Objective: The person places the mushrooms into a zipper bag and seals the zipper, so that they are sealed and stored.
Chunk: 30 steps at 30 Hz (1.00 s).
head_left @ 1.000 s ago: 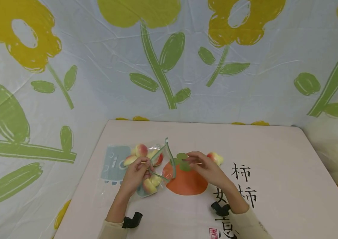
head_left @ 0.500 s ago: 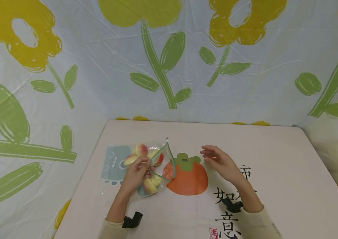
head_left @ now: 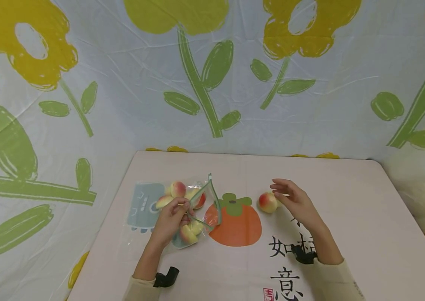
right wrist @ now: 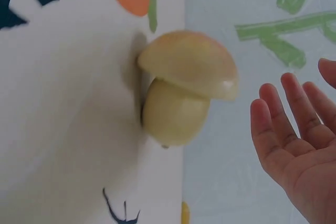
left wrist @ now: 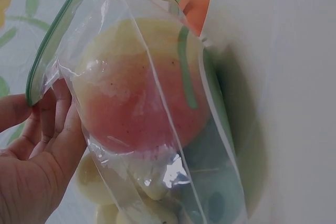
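Note:
My left hand (head_left: 169, 220) pinches the green zip edge of a clear zip bag (head_left: 217, 200), whose mouth gapes to the right. Inside lie several toy mushrooms (head_left: 177, 189) with red-and-yellow caps and pale stems; one large cap (left wrist: 142, 87) fills the left wrist view behind the plastic. A single toy mushroom (head_left: 268, 202) lies on the table right of the bag. Just beyond its right side hovers my right hand (head_left: 299, 205), fingers relaxed and palm facing it. In the right wrist view a gap shows between the fingertips (right wrist: 261, 109) and this mushroom (right wrist: 181, 111).
The pale tabletop (head_left: 362, 209) carries a flat orange persimmon print (head_left: 235, 228) between bag and lone mushroom, and black characters (head_left: 286, 284) at the right. Under the bag shows a blue-grey printed patch (head_left: 145, 202). A flowered cloth (head_left: 122, 83) hangs behind the table.
My right hand has moved right, from over the persimmon print to beside the lone mushroom, which it hid half a second ago. The left hand and bag keep their place.

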Motion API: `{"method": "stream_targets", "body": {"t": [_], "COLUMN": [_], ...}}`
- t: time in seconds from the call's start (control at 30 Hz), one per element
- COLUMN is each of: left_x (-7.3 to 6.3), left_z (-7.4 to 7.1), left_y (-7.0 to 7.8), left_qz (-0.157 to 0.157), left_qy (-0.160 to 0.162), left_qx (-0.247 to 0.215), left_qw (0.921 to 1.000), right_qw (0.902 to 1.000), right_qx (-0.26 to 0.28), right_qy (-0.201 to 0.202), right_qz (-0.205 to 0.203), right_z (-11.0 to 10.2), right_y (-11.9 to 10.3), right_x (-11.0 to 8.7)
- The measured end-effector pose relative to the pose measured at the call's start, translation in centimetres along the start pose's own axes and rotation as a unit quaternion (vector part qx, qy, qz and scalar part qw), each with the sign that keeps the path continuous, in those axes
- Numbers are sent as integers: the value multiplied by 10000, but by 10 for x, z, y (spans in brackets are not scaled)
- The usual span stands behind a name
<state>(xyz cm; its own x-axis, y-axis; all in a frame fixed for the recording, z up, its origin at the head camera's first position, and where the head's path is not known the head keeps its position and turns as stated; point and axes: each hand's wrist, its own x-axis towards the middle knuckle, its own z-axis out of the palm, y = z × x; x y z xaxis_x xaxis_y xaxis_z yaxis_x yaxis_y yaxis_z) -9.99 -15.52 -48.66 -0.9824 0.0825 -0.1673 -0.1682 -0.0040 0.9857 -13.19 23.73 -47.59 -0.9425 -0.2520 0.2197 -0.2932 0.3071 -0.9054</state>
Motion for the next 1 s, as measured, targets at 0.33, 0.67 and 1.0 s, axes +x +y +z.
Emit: {"method": "stream_targets", "body": {"t": [0.33, 0.67, 1.0], "left_x": [-1, -2, -2], "left_z": [-2, -3, -4], "left_y": [0, -1, -1], "left_qz": [-4, 63, 102], "left_qy": [-51, -81, -162], "left_qx": [-73, -101, -219], "left_qw": [10000, 9999, 9996], "right_qw": [9981, 9934, 9881], "right_qx": [-11, -63, -187], "right_qy": [21, -433, -983], "right_qz": [623, 1061, 1169], "right_z": [-11, -16, -15], "right_y": [24, 43, 45], "right_x": [-2, -3, -3]}}
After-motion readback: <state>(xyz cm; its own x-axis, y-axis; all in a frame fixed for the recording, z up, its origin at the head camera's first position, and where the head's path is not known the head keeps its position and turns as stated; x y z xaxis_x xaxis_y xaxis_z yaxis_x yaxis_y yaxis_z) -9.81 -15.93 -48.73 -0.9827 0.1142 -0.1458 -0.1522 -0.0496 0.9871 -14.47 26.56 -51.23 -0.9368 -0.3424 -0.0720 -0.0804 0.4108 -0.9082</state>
